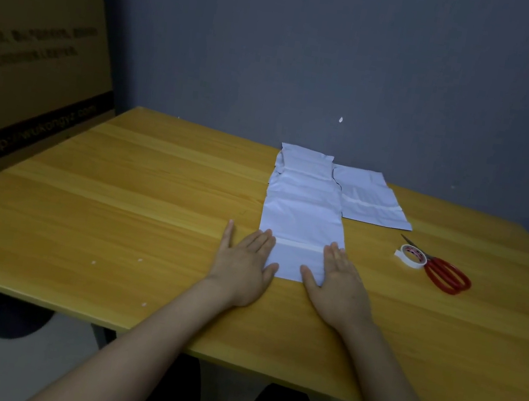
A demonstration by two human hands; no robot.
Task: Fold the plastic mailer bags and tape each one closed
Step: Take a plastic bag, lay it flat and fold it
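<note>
A white plastic mailer bag (303, 220) lies flat and lengthwise on the wooden table (115, 211), with a pale adhesive strip across its near end. My left hand (246, 263) lies flat with straight fingers on the bag's near left corner. My right hand (337, 277) presses flat on the near right corner. More white mailers lie behind it: one stack (305, 165) at the far end and another mailer (374, 200) to the right. A roll of white tape (411, 256) rests to the right, against red-handled scissors (443, 274).
A large cardboard box (33, 52) leans at the table's left back corner. A grey wall stands just behind the table. Small white scraps (139, 260) dot the near left of the tabletop. The table's front edge runs below my forearms.
</note>
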